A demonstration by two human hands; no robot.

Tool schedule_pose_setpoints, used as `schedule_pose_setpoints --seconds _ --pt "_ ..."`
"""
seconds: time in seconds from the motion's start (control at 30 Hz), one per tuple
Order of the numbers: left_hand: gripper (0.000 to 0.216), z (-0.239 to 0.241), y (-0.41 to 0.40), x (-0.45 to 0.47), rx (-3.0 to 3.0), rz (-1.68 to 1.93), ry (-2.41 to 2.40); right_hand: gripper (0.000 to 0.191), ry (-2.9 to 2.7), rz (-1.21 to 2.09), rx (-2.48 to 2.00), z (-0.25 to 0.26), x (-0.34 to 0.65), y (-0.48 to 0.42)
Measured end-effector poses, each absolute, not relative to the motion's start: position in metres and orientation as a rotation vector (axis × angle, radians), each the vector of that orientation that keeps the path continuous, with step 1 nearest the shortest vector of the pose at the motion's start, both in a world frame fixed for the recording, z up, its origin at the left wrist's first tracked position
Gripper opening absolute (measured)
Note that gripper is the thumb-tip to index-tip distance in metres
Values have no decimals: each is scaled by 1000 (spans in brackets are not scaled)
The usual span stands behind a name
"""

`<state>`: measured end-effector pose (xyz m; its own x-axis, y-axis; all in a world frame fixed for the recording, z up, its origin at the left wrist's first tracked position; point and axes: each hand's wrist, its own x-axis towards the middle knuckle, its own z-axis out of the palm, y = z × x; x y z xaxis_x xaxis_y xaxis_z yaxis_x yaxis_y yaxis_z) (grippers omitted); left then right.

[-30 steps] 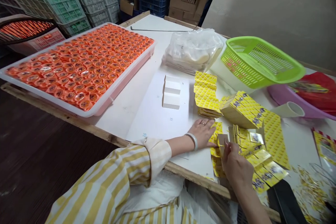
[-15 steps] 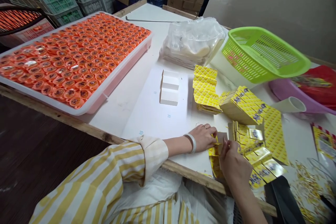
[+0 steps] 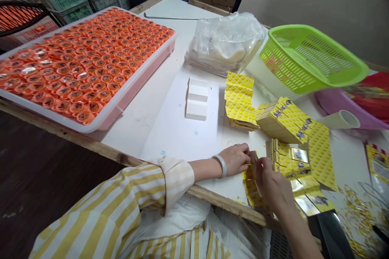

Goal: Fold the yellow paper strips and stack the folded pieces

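Observation:
My left hand (image 3: 235, 158), with a pale bangle at the wrist, pinches one edge of a small flat yellow carton (image 3: 249, 170) just above the table's front edge. My right hand (image 3: 270, 184) grips the same carton from the other side, fingers curled over it. More flat yellow cartons (image 3: 253, 194) lie under and beside both hands. A row of folded yellow boxes (image 3: 293, 162) sits just right of my hands. A bigger pile of yellow cartons (image 3: 240, 103) lies further back, and a block of them (image 3: 285, 123) leans to its right.
A white tray (image 3: 121, 107) packed with orange caps fills the left of the table. White blocks (image 3: 197, 99) stand mid-table. A clear plastic bag (image 3: 225, 44), a green basket (image 3: 306, 60), a purple basin (image 3: 340, 105) and a white cup (image 3: 342, 120) are behind. Crates and cardboard boxes stand beyond.
My left hand lifted off the flat cartons and closed on one carton together with my right hand. The view shifted slightly left and down.

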<state>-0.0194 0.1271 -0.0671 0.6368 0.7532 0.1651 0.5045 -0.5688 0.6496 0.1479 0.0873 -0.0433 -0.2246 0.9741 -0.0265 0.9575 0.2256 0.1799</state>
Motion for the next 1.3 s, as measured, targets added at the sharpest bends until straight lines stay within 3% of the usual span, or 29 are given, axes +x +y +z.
schedule_pose_setpoints --seconds 0.37,0.5,0.6,0.67,0.77,0.87,0.97,1.03,1.13,1.23,1.3 --pt "13 -62 125 -23 2251 548 988 18 2105 259 1869 -31 130 88" --pt "50 -53 124 -27 2169 601 960 14 2118 155 1734 -24 122 90" --pt "48 -50 125 -23 2242 521 969 22 2179 45 1800 -23 125 85" --pt "43 -50 125 -20 2277 488 993 31 2287 -115 2006 -24 132 74" --pt "48 -51 124 -18 2294 475 1005 54 2373 -618 2469 -29 144 51" --pt "55 -52 122 -19 2325 490 988 66 2116 -1227 2925 -36 150 31" --pt "61 -52 121 -20 2322 531 977 72 1865 -1483 3261 -43 147 21" --pt "63 -53 120 -21 2306 540 967 67 1828 -1450 3357 -45 144 18" --pt "63 -54 121 -21 2286 528 943 45 1903 -1392 3185 -43 140 15" --pt "64 -53 123 -20 2275 504 925 25 2204 -1017 2846 -38 137 13" --pt "63 -52 125 -19 2269 474 924 22 2415 -700 2632 -36 135 12"
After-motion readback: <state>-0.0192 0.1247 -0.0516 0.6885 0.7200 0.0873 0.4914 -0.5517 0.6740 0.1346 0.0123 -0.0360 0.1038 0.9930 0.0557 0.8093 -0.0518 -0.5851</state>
